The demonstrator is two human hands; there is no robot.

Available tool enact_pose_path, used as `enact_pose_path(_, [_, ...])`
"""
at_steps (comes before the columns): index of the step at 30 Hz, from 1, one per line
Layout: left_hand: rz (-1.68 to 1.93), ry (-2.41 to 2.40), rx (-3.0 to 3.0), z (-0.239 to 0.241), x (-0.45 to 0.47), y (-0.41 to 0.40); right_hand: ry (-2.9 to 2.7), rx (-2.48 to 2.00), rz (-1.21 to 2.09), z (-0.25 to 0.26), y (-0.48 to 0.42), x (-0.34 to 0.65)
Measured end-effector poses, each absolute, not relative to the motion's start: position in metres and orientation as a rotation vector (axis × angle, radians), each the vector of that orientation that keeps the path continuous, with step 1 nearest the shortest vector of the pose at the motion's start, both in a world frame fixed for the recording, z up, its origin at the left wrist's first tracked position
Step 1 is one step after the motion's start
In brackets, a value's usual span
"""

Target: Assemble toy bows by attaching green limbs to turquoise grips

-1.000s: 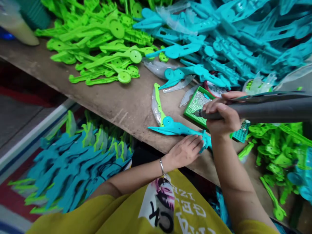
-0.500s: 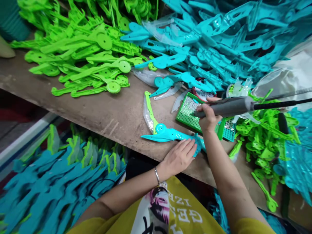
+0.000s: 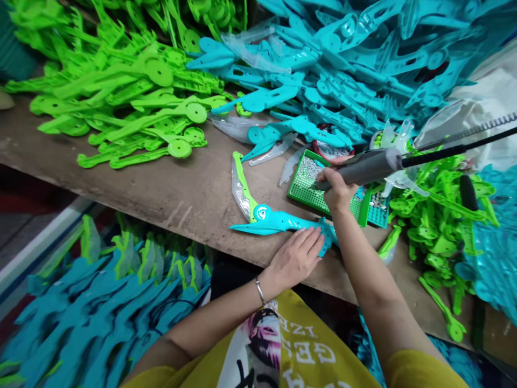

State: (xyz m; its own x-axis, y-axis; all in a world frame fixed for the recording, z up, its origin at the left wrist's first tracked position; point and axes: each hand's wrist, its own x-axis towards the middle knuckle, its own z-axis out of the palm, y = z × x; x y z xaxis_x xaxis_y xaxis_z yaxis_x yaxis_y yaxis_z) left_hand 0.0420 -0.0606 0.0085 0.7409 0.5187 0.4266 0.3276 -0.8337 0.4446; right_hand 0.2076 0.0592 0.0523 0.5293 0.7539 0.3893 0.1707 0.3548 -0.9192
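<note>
My right hand (image 3: 338, 186) is wrapped round a grey electric screwdriver (image 3: 363, 168), its tip over a green basket (image 3: 317, 202) of small silvery screws. Below it, my left hand (image 3: 297, 253) lies flat, fingers stretched out, on the handle end of a blue plastic toy piece (image 3: 278, 222). A lime green arm (image 3: 245, 188) with a clear blade stands out from the toy's round joint at the left. The screwdriver's bit is too small to make out against the screws.
Lime green parts (image 3: 157, 73) heap at the back left and blue parts (image 3: 323, 70) at the back right. More green parts (image 3: 436, 231) lie on the right. Assembled blue toys (image 3: 100, 302) are stacked low left, beyond the table edge. Cables trail from the screwdriver to the right.
The whole view has shifted slightly. My right hand still holds the screwdriver over the screws, and my left hand stays flat on the blue toy.
</note>
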Motion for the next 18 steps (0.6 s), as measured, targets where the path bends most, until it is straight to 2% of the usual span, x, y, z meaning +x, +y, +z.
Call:
enact_pose_path(9, [0.781, 0.649, 2.576, 0.009, 0.043, -0.061, -0.986, -1.207, 0.497, 0.056, 0.062, 0.209])
enact_pose_path(14, [0.730, 0.632, 2.529, 0.011, 0.042, -0.060, -0.995, -1.100, 0.468, 0.083, 0.055, 0.194])
enact_pose_path(18, [0.737, 0.608, 2.488, 0.013, 0.042, -0.060, -1.040, -0.943, 0.602, 0.105, 0.040, 0.155])
